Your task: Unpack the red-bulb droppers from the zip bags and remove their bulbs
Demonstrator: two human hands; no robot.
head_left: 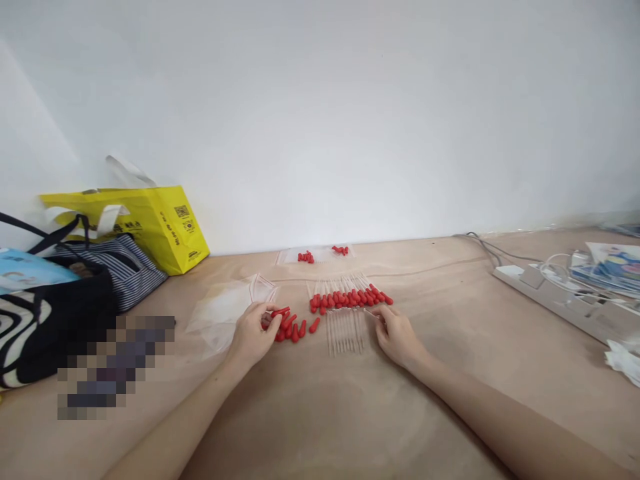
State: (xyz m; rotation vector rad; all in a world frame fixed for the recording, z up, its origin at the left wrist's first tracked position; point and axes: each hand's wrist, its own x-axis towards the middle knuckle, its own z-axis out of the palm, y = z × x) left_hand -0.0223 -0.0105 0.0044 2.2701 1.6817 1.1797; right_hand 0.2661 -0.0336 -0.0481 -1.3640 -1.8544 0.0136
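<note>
A red rubber bulb (pixel 282 311) looks pinched in the grip of my L hand (pixel 256 332), just by the loose bulbs (pixel 295 332) on the tabletop (pixel 320 413). My R hand (pixel 397 335) seems to pinch a thin clear tube (pixel 369 312), nr the loose tubes (pixel 345 333); it's tiny from here, so not 100% sure. I think this step = get 1 bulb + 1 tube. Next move needs ends lined up, w/ a soft push. Red-topped droppers (pixel 347 298) lie behind the tubes, plastic bags (pixel 215 308) to the left, yellow bag (pixel 187 230) farther out.
</note>
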